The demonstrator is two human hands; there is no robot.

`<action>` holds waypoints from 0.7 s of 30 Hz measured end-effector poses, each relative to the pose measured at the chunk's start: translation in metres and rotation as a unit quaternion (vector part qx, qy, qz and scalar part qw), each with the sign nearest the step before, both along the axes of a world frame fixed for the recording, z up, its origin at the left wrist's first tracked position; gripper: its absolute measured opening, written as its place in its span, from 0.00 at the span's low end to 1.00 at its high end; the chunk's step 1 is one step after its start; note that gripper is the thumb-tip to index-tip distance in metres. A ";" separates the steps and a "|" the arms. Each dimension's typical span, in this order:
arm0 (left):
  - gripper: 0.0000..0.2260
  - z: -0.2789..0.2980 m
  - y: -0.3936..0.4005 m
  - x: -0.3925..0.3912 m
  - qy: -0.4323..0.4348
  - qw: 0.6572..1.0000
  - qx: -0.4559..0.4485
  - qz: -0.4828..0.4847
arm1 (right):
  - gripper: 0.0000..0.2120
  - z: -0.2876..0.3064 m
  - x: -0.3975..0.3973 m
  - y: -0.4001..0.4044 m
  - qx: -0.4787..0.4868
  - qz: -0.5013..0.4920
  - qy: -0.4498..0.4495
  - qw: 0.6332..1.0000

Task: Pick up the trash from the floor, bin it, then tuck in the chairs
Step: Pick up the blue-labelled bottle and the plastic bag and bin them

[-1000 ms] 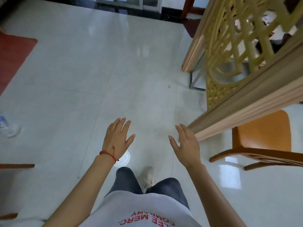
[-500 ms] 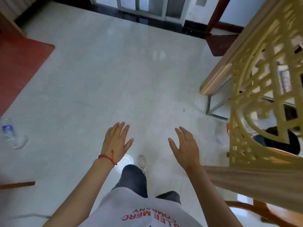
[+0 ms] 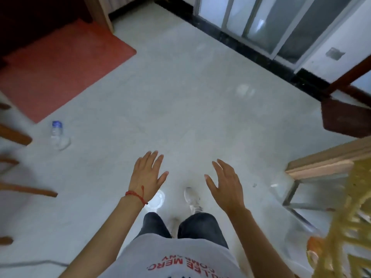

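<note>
Pale grey tile, glossy and a little blurred, fills the floor (image 3: 180, 101) under you. Your left hand (image 3: 147, 174) is held out flat, palm down, fingers spread and straight, holding nothing; a red string (image 3: 136, 195) circles its wrist. Your right hand (image 3: 225, 184) hangs just beside it, apart from it, also spread wide with the thumb out, and it too grips nothing. Neither hand touches anything. The bottle (image 3: 58, 135), clear plastic with a blue cap, lies on the floor well to the left of your left hand and farther ahead, near the edge of the red mat (image 3: 60, 65) without clearly touching it. Wooden chair legs (image 3: 14, 135) cut in at the far left edge, beyond the bottle. Below your hands you see your dark trousers and a white shoe (image 3: 191, 197), set between the two wrists; a bright round glare on the tile sits just under your left wrist. To the right of your right hand stands the corner of a wooden counter (image 3: 325, 163) on a metal frame, with a yellow lattice screen (image 3: 345, 227) nearer you, heavily blurred. Far ahead a dark skirting runs under a glass door (image 3: 267, 23).
</note>
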State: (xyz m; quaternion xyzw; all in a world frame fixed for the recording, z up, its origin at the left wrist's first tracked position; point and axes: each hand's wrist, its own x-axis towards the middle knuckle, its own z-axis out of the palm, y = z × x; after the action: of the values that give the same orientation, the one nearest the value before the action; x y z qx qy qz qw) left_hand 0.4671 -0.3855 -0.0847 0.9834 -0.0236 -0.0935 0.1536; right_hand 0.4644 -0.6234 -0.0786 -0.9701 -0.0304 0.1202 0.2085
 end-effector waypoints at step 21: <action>0.31 0.001 0.101 0.055 0.022 0.924 0.018 0.382 | 0.33 -0.006 0.216 0.169 0.003 0.433 0.002 0.901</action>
State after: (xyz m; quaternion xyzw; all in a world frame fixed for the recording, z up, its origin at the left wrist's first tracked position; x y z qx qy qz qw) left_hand 0.5223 -0.2849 -0.0833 0.9182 0.3587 -0.0498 0.1607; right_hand 0.6800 -0.4542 -0.0848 -0.8603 -0.4474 0.2009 0.1389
